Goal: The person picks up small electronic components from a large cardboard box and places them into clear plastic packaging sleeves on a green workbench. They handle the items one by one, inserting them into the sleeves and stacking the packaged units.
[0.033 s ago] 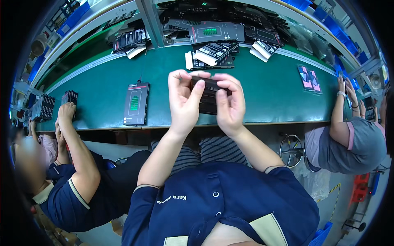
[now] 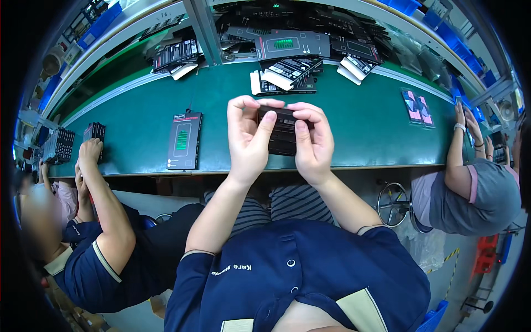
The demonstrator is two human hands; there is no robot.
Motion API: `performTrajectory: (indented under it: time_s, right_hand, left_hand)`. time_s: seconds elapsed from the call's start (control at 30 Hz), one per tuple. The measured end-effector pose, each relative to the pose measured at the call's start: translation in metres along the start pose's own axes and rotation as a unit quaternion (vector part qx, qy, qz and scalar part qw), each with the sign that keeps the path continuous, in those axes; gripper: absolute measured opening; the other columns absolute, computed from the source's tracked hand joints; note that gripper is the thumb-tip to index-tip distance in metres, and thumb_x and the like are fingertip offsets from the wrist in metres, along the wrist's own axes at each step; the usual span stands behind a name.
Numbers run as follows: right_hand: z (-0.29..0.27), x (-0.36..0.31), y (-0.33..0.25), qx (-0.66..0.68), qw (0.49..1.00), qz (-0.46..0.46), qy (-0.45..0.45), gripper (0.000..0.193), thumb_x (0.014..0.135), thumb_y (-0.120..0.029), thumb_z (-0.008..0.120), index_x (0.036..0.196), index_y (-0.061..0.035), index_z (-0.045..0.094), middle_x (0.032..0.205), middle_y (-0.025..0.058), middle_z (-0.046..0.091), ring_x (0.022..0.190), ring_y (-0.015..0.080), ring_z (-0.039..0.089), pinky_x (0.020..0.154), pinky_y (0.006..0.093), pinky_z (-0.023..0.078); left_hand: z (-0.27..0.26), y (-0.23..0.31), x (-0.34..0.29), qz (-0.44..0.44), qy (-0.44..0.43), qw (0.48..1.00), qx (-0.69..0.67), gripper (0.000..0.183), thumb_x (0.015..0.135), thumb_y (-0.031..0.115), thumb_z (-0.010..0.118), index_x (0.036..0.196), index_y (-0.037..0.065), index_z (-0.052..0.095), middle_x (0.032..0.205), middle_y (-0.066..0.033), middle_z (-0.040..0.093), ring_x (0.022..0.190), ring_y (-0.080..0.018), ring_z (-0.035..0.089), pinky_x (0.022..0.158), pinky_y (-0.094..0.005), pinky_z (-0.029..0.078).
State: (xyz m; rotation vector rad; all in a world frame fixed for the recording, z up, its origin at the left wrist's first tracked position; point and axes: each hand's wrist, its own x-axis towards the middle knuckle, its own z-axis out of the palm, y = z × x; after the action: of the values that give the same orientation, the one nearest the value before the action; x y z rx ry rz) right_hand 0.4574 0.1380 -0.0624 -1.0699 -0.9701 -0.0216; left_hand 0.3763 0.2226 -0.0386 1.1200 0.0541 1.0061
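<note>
Above the front edge of the bench I hold a black packaging box (image 2: 283, 134) in both hands. My left hand (image 2: 247, 138) is closed on its left side, with the thumb on the face turned to me and the fingers over the top. On the opposite side, my right hand (image 2: 313, 141) grips the box near its upper right corner, thumb in front. My fingers hide its upper corners. A flat black box with a green battery picture (image 2: 183, 140) lies on the bench to the left of my hands.
Open-flapped black boxes (image 2: 290, 72) lie heaped at the back of the green bench (image 2: 354, 124), under a metal shelf frame. Pink and blue printed cards (image 2: 417, 107) lie at the right. Co-workers sit at both sides; one's hand (image 2: 90, 150) is by stacked boxes (image 2: 94, 131).
My right hand has shifted slightly right and down, and its thumb lies against the box, no longer blurred. My left hand stays in nearly the same place.
</note>
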Motion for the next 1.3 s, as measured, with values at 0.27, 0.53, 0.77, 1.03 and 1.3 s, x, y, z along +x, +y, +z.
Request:
performTrajectory:
  time_s: [0.27,0.53,0.77,1.03,1.3]
  right_hand:
    - [0.003,-0.001,-0.001,0.181,0.979,0.087,0.013,0.015,0.098,-0.002,0.055,0.11,-0.0025,0.047,0.111,0.0124,0.059,0.098,0.0139,0.058,0.087,0.0257,0.048]
    - [-0.002,-0.017,0.019,-0.052,0.982,-0.161,-0.087,0.038,0.074,0.009,0.074,0.098,-0.0083,0.05,0.102,0.0169,0.067,0.092,0.0327,0.067,0.084,0.0409,0.051]
    - [-0.004,0.053,0.048,-0.372,0.854,-0.25,-0.266,0.024,0.069,-0.01,0.069,0.092,-0.0083,0.061,0.11,0.0107,0.065,0.102,0.0305,0.061,0.084,0.0447,0.048]
    - [-0.059,0.066,0.04,-0.434,0.812,-0.28,-0.273,0.041,0.07,-0.001,0.067,0.11,-0.0079,0.065,0.117,0.0103,0.063,0.106,0.0288,0.059,0.089,0.0397,0.05]
    - [-0.271,0.077,0.076,-0.734,0.672,-0.098,0.0,0.031,0.085,-0.016,0.066,0.108,0.0056,0.064,0.12,0.0258,0.061,0.117,0.042,0.056,0.102,0.0466,0.044]
  left_hand:
    - [-0.012,-0.01,-0.005,0.071,-0.008,0.994,0.086,0.015,0.095,0.001,0.062,0.104,0.004,0.049,0.105,-0.0119,0.064,0.096,-0.0142,0.061,0.086,-0.0256,0.048]
    - [-0.022,0.021,-0.011,-0.188,0.16,0.962,0.115,0.054,0.104,0.037,0.049,0.148,0.01,0.035,0.143,-0.0139,0.043,0.123,-0.0203,0.048,0.101,-0.0363,0.04]
    - [-0.133,0.062,-0.005,-0.087,0.136,0.932,0.325,0.058,0.091,-0.001,0.062,0.145,-0.003,0.041,0.138,-0.0156,0.054,0.121,-0.0213,0.054,0.102,-0.033,0.043]
    - [-0.111,0.056,-0.002,0.071,-0.065,0.654,0.75,0.08,0.071,0.026,0.083,0.14,0.008,0.047,0.143,-0.023,0.043,0.131,-0.0446,0.039,0.107,-0.054,0.035]
    - [-0.047,0.007,-0.018,0.052,-0.341,0.649,0.678,0.072,0.077,0.048,0.076,0.136,0.012,0.055,0.143,-0.0191,0.046,0.132,-0.0378,0.042,0.115,-0.0545,0.025]
